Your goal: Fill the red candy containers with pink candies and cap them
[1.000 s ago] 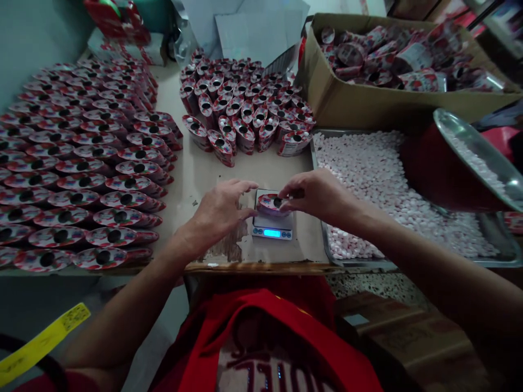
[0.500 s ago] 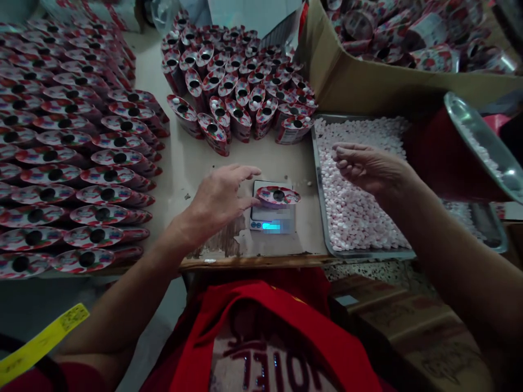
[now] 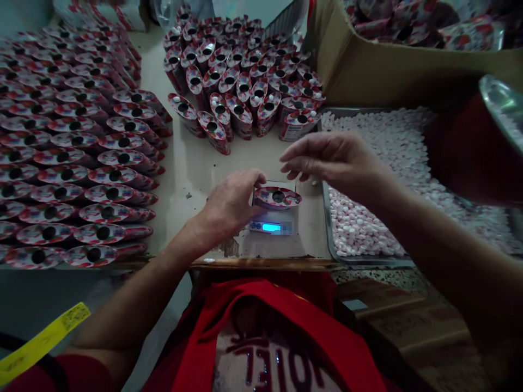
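A small oval red container [image 3: 279,197] with a dark round hole in its top stands on a little digital scale [image 3: 272,226] whose display glows blue. My left hand [image 3: 229,206] rests on the table beside the scale, its curled fingers closed against the container's left end. My right hand [image 3: 337,162] hovers above and to the right of the container, over the tray's left edge. Its fingertips are drawn loosely together and point left; whatever they hold is too small to see.
A metal tray [image 3: 327,231] of small white and pink tablets lies to the right. Several rows of the same red containers [image 3: 73,163] cover the left of the table, and a cluster [image 3: 245,81] stands behind. A cardboard box [image 3: 388,76] and a metal bowl [image 3: 502,106] are at the right.
My right hand left the container, reached over the tablet tray, and has come back left above the scale. My left hand's fingers curled in against the container.
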{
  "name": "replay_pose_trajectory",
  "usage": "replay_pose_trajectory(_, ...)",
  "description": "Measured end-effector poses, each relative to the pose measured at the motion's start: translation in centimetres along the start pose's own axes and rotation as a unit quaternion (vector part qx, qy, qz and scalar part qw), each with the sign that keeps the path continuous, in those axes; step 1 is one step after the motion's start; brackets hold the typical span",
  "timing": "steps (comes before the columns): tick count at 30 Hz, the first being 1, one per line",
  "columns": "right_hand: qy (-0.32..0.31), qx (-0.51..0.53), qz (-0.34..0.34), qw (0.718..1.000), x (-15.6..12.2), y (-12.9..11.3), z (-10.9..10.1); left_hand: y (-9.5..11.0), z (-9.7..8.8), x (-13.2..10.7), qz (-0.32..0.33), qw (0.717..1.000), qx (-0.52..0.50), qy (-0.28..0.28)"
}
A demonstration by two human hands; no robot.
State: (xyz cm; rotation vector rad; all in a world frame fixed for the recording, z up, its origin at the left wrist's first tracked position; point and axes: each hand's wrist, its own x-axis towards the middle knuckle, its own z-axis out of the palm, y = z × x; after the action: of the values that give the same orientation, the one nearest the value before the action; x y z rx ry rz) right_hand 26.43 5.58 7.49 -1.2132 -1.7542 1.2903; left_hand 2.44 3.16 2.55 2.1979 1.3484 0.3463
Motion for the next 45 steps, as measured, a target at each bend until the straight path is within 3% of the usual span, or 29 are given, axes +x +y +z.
replay_pose_trajectory(3,-0.004,-0.165,-0.105,0.981,-2.2,0.7,2.3,-0.5,-0.1,-0.4,-0.034,0.999,-0.027,-0.009)
replay_pose_trajectory(6,0.029,-0.244,-0.133,0.96,-3.5,1.4,3.4,-0.7,0.5,-0.5,-0.039,0.996,-0.075,-0.01)
replay_pose_trajectory(10,0.17,-0.18,-0.069,0.966,-1.9,0.8,2.1,0.6,1.9,0.3,0.076,0.99,-0.121,0.002)
replay_pose_trajectory(13,0.171,-0.146,-0.065,0.972,2.1,0.3,1.6,1.6,1.0,0.2,0.118,0.99,-0.076,-0.013)
replay_pose_trajectory(16,0.104,-0.239,-0.117,0.958,7.0,0.0,4.0,0.3,-3.4,-0.9,0.059,0.995,-0.022,0.077)
replay_pose_trajectory(20,0.023,-0.464,-0.125,0.877,12.1,-0.4,9.8,-6.4,-13.5,-0.6,-0.044,0.966,0.056,0.247)
replay_pose_trajectory(23,0.011,-0.545,-0.086,0.834,14.0,-0.9,12.7,-12.7,-20.6,3.1,-0.062,0.946,0.102,0.3)
replay_pose_trajectory(26,-0.012,-0.563,-0.067,0.824,13.5,-1.5,12.8,-18.2,-24.1,8.2,-0.057,0.959,0.097,0.262)
replay_pose_trajectory(30,0.012,-0.566,-0.101,0.818,9.5,-2.0,9.8,-23.3,-23.1,12.8,-0.061,0.979,0.068,0.181)
replay_pose_trajectory(33,0.013,-0.544,-0.134,0.828,4.8,-1.4,7.0,-25.8,-21.3,13.4,-0.051,0.991,0.04,0.118)
replay_pose_trajectory(36,-0.019,-0.507,-0.144,0.85,-0.2,0.1,5.5,-27.0,-20.6,12.9,-0.042,0.997,0.04,0.059)
replay_pose_trajectory(38,-0.011,-0.498,-0.149,0.854,-2.8,1.4,5.5,-26.6,-20.3,12.2,-0.043,0.996,0.069,0.042)
replay_pose_trajectory(40,0.015,-0.499,-0.154,0.852,-4.4,2.6,6.0,-25.3,-19.7,11.2,-0.051,0.991,0.112,0.059)
replay_pose_trajectory(43,0.05,-0.495,-0.158,0.853,-4.9,3.4,6.6,-22.3,-17.4,9.3,-0.071,0.974,0.184,0.108)
replay_pose_trajectory(45,0.06,-0.464,-0.158,0.87,-4.7,3.0,6.2,-20.5,-15.6,8.1,-0.088,0.963,0.224,0.12)
